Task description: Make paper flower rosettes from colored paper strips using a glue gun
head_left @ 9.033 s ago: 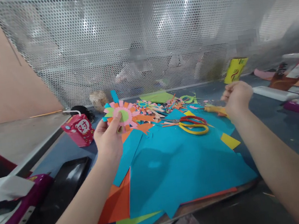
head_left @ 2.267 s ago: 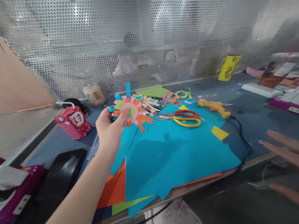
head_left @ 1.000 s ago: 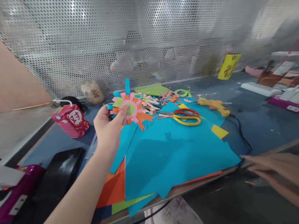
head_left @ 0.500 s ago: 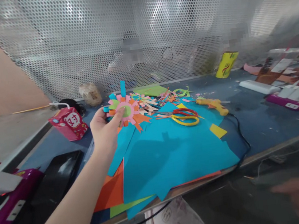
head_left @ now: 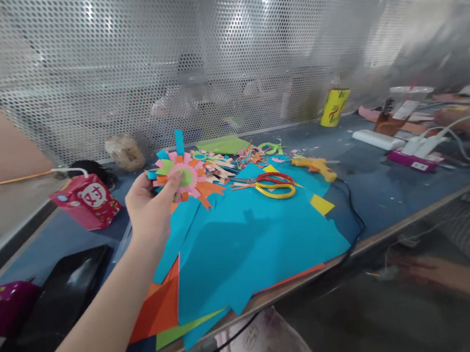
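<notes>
My left hand [head_left: 152,201] pinches a layered paper flower [head_left: 182,176] between thumb and fingers. It has a green centre, pink and orange fringes, and blue strips at its edge. Beyond it lie more fringed paper pieces [head_left: 218,165]. Under the flower spreads a large blue paper sheet [head_left: 245,250], with red-and-yellow-handled scissors [head_left: 275,185] on top. A yellow glue gun [head_left: 315,168] rests to their right. Low at the right, below the table edge, my right hand [head_left: 421,271] is blurred beside a small pale object [head_left: 384,273]; its grip is unclear.
On the left are a red drink carton [head_left: 85,202] and a black phone-like slab [head_left: 69,296]. A yellow can [head_left: 335,107], a purple power strip [head_left: 415,159] and a drink cup [head_left: 403,107] stand right. A co-worker's hands [head_left: 459,117] are nearby. Perforated metal [head_left: 198,30] closes the back.
The view has swung slightly right, so the table things sit further left. My right hand has moved up and leftward below the table edge. My left hand still holds the paper flower.
</notes>
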A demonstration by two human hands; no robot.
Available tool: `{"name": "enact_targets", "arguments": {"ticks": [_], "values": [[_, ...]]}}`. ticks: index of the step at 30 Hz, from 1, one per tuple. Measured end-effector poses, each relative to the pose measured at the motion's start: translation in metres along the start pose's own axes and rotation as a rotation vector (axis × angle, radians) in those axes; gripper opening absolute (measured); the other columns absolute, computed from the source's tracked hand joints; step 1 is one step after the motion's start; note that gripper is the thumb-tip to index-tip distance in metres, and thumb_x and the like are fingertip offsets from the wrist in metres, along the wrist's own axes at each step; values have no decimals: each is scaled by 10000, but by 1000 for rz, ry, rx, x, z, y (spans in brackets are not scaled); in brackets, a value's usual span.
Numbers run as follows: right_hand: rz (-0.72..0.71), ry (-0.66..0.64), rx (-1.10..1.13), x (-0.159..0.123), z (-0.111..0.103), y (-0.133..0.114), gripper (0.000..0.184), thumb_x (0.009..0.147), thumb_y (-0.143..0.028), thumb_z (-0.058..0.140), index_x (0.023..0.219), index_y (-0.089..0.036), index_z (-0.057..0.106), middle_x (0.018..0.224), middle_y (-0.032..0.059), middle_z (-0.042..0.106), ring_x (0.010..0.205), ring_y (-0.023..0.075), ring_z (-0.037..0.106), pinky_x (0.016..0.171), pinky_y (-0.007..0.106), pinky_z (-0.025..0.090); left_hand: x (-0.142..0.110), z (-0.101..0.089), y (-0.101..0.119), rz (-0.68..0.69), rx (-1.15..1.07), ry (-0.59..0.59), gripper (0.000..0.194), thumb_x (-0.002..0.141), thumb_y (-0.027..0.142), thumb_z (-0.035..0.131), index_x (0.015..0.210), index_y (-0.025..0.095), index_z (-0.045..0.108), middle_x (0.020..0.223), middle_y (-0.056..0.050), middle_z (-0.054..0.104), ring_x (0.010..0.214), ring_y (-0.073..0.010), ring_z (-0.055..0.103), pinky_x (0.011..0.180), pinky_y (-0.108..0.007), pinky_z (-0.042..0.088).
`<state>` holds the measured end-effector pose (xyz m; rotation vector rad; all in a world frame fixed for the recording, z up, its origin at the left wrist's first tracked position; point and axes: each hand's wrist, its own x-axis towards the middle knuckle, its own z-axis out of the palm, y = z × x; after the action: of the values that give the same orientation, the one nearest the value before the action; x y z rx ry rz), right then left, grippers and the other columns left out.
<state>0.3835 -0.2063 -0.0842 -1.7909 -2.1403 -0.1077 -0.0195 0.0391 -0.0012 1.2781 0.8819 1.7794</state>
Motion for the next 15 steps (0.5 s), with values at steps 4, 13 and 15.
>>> {"name": "enact_targets", "arguments": {"ticks": [4,13,15], "values": [[296,-377,306,27,-41,-3,238,851,-357,452,988,-391,643,942,-24,696,839,180,662,691,224,533,2,-3,-3,8,20,-11,198,566,186,759,664,146,592,612,35,576,492,-60,488,423,-179,401],[209,-419,427,117,-80,-73,276,865,-390,388,984,-253,596,755,-9,648,728,125,605,676,204,447,-5,1,5,-60,-28,-29,226,546,239,770,664,149,598,584,38,576,471,-60,502,410,-171,410],[150,-427,405,133,-72,-82,246,852,-377,414,904,-210,587,700,-11,599,667,111,561,628,200,428,-7,3,7,-118,-73,-56,247,520,251,776,651,152,592,581,36,579,459,-63,506,397,-173,400]]}}
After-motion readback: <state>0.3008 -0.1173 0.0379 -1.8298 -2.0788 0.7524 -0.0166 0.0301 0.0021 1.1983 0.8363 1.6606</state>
